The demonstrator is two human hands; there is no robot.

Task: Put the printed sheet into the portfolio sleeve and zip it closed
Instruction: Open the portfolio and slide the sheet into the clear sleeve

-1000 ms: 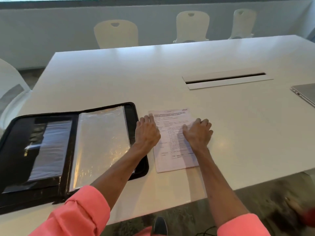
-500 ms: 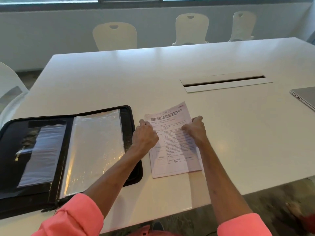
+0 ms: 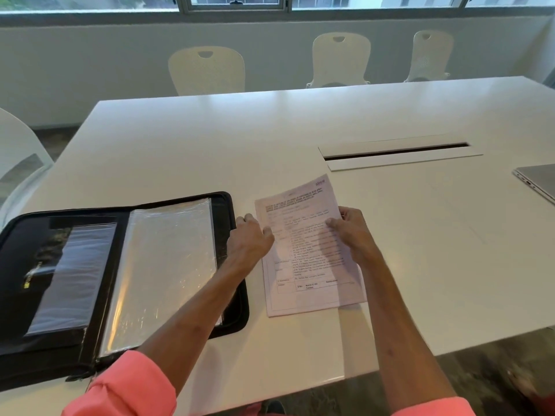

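Observation:
The printed sheet (image 3: 312, 265) is tilted up at its far end above the white table (image 3: 300, 130), its near edge still low. My right hand (image 3: 351, 229) pinches the sheet's right edge, thumb on the printed face. My left hand (image 3: 250, 238) holds the sheet's left edge with curled fingers. The black zip portfolio (image 3: 234, 295) lies open to the left, a clear plastic sleeve (image 3: 162, 265) spread over its right half and a smaller clear pocket (image 3: 72, 277) on its left half.
A silver laptop (image 3: 537, 181) lies at the table's right edge. A cable slot (image 3: 396, 153) is set into the tabletop beyond the sheet. White chairs (image 3: 207, 70) stand along the far side, another at the left.
My hands went from pressing flat on the sheet to gripping its side edges. The sheet's far end has lifted off the table.

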